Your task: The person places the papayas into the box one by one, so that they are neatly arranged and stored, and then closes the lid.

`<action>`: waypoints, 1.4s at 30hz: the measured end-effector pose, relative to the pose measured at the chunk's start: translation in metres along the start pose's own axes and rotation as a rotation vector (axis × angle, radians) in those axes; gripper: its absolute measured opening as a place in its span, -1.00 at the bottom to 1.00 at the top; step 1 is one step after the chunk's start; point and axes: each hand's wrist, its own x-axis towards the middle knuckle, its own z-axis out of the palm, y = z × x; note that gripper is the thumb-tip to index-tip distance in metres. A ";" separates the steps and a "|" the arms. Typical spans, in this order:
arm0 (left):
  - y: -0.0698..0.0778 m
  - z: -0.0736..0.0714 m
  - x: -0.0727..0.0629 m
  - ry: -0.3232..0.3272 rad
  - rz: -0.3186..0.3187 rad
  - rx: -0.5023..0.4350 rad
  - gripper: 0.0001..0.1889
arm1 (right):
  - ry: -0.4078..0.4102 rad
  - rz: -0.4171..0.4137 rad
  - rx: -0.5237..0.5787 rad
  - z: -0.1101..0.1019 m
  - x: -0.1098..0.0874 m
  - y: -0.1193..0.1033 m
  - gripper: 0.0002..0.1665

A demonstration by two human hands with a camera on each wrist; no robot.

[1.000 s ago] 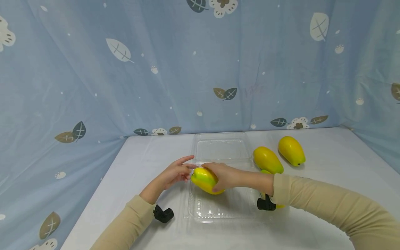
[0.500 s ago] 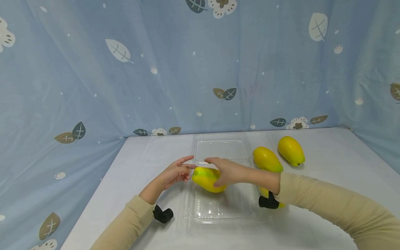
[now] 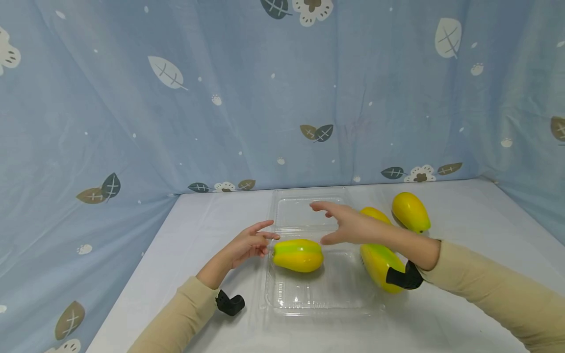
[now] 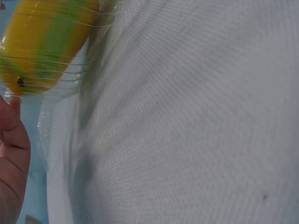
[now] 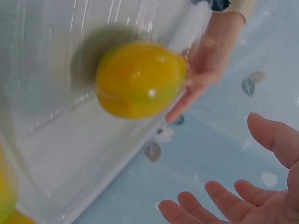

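Observation:
A yellow papaya with a green streak lies in the left part of the clear plastic container, its narrow end to the left. At that end my left hand rests by the container's left wall, fingers loosely spread. In the left wrist view the papaya shows through the ribbed clear wall, a fingertip close below its dark tip. My right hand is up and to the right of the papaya, thumb and fingers apart, holding nothing. The right wrist view shows a gap between this hand and the papaya.
Right of the container lie more papayas: one close to its right side, one partly behind my right forearm, and one farther back. The container's open lid lies flat behind it. A patterned blue curtain backs the white table.
My right hand has let go of the papaya and moved up and right, away from it. The papaya has settled level in the container. My left hand has hardly moved.

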 end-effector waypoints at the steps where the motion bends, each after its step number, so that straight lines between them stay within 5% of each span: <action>1: 0.000 0.000 0.000 0.001 0.000 0.000 -0.31 | 0.002 0.006 0.006 -0.003 -0.003 0.002 -0.11; 18: -0.001 -0.001 0.001 0.004 0.000 -0.006 -0.31 | 0.123 0.044 0.028 -0.020 -0.059 0.044 -0.14; 29: -0.002 0.000 0.001 0.010 -0.008 0.003 -0.32 | 0.179 0.067 0.022 0.002 -0.084 0.079 -0.20; 42: -0.002 0.000 0.001 0.007 0.002 0.000 -0.32 | 0.204 0.050 0.047 0.019 -0.097 0.095 -0.27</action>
